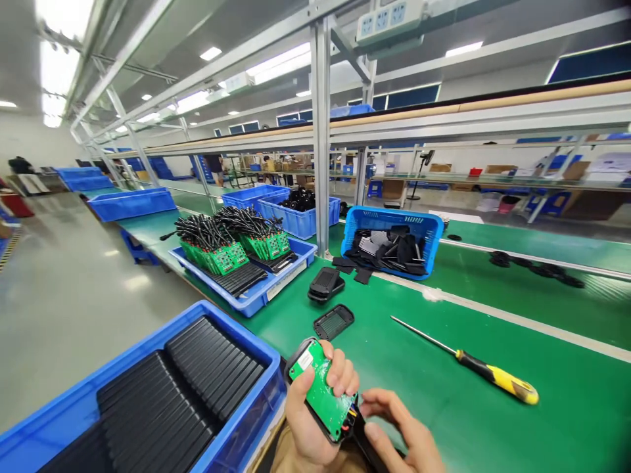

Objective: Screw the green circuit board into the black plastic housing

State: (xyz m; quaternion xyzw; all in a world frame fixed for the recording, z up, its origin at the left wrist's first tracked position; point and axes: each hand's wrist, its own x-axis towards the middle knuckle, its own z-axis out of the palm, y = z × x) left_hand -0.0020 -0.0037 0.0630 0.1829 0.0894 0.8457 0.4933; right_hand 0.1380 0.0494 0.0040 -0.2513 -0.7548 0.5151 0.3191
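Surface (517, 420): smooth green matting is stretching away ahead of both hands.
Bin of black shells (148, 407): a blue plastic bin is sitting just left of the left hand, packed with flat ribbed black parts in rows.
Screwdriver (468, 361): it is lying well right of the right hand, thin steel shaft and yellow-black handle flat on the surface.
Left hand (310, 420): palm up, it is cupping the black case (323, 430) from beneath, fingers curling over the top edge of the board.
Right hand (404, 433): it is lying half curled, fingertips pinching at the case's lower right corner.
Green circuit board (323, 394): a glossy rectangle with a white label, it is sitting in the case, between both hands.
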